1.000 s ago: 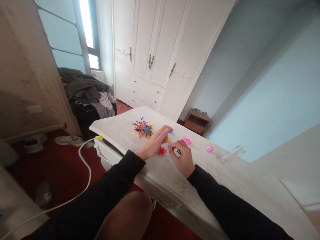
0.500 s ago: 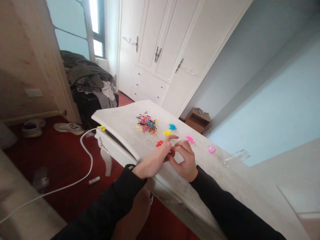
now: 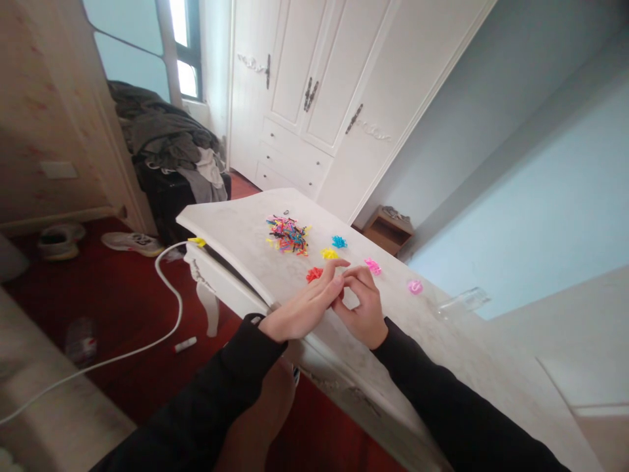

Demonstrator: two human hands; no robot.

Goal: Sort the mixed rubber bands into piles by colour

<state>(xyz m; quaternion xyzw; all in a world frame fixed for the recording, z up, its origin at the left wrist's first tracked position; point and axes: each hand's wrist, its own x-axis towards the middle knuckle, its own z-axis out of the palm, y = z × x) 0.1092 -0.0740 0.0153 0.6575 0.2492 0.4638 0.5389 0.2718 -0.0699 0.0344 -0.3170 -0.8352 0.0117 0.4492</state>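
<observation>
On a white table (image 3: 246,229) lies a mixed heap of small coloured rubber bands (image 3: 287,235). Beside it sit small sorted clusters: blue (image 3: 339,241), yellow (image 3: 329,253), red (image 3: 314,274), pink (image 3: 373,265) and a lighter pink one (image 3: 415,286). My left hand (image 3: 304,305) lies on the table with its fingers stretched toward my right hand. My right hand (image 3: 360,304) has its fingers curled in a pinch against the left fingertips. What they hold is too small to make out. The red cluster is just left of the fingertips.
A clear glass (image 3: 462,301) lies on its side on the table at the right. A white cable (image 3: 167,288) runs from the table's left edge over the red floor. A white wardrobe (image 3: 319,98), a clothes-covered chair (image 3: 171,151) and shoes (image 3: 132,242) stand behind.
My left hand drew back from the band clusters toward my right hand, and the fingertips of both have come together. The blue and yellow clusters are now uncovered. The view has shifted slightly.
</observation>
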